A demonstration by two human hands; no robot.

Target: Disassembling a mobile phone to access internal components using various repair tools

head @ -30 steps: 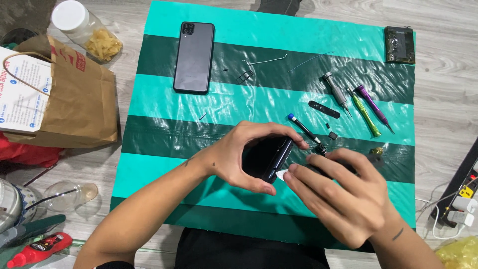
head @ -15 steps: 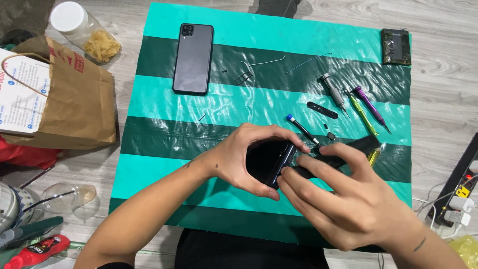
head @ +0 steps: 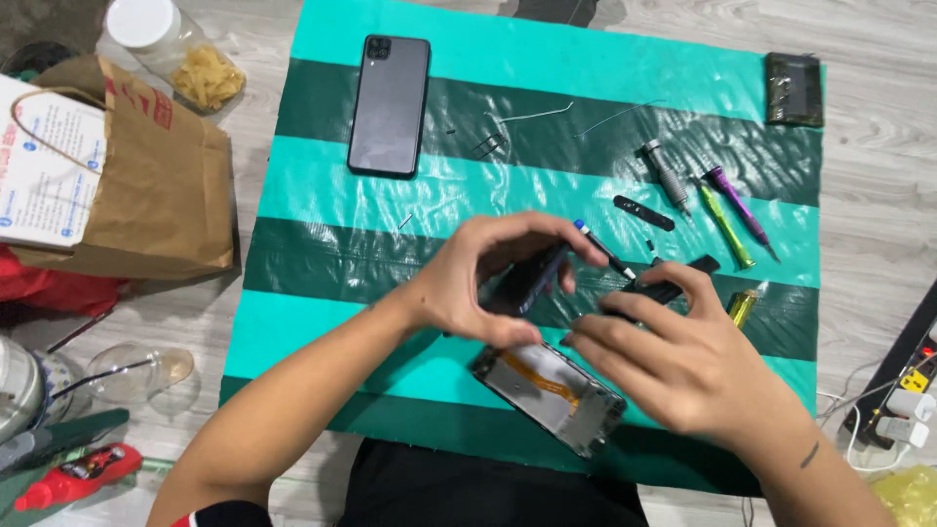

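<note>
My left hand point(head: 468, 288) pinches a dark flat phone part point(head: 532, 278) and holds it tilted above the mat. My right hand point(head: 683, 366) is just to its right, fingers closed on a narrow black part point(head: 673, 285). Under both hands an opened phone frame point(head: 551, 390) with an orange flex cable lies on the teal and dark green striped mat point(head: 586, 68). A thin blue-tipped tool point(head: 597, 244) lies just behind my fingertips.
A grey phone point(head: 388, 105) lies face down at the mat's far left. Screwdrivers point(head: 727, 220), a black strip point(head: 644, 213) and a small yellow bottle point(head: 744, 304) lie at right, a dark square part point(head: 793, 88) far right. Paper bag point(head: 146, 185) and jar point(head: 166, 49) stand left; a power strip point(head: 908, 381) is at right.
The dark phone held between both hands has come apart. The frame with the orange cable now lies exposed on the mat, and my left hand has lifted the dark flat part away.
</note>
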